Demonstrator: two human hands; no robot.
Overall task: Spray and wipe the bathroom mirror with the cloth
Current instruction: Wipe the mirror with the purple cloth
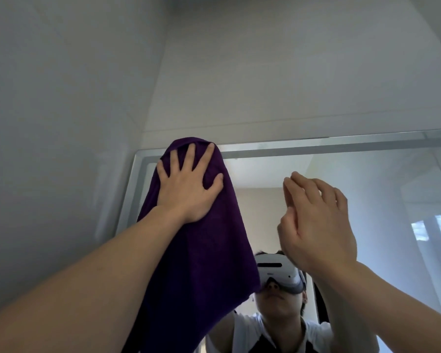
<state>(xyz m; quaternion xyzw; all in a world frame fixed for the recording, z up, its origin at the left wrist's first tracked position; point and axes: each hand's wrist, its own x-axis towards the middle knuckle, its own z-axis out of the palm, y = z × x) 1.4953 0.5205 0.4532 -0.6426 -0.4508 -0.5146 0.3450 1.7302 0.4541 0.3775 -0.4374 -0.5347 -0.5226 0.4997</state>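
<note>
A purple cloth (204, 250) hangs flat against the upper left corner of the bathroom mirror (354, 179). My left hand (189, 184) presses it onto the glass with fingers spread straight, near the mirror's top edge. My right hand (316, 220) is raised in front of the glass to the right of the cloth, fingers loosely bent, holding nothing. No spray bottle is in view.
A grey wall (61, 98) meets the mirror's left edge, and pale wall panels (290, 72) rise above its top frame. The glass reflects a person wearing a white headset (278, 271) and a bright window (433, 225) at the right.
</note>
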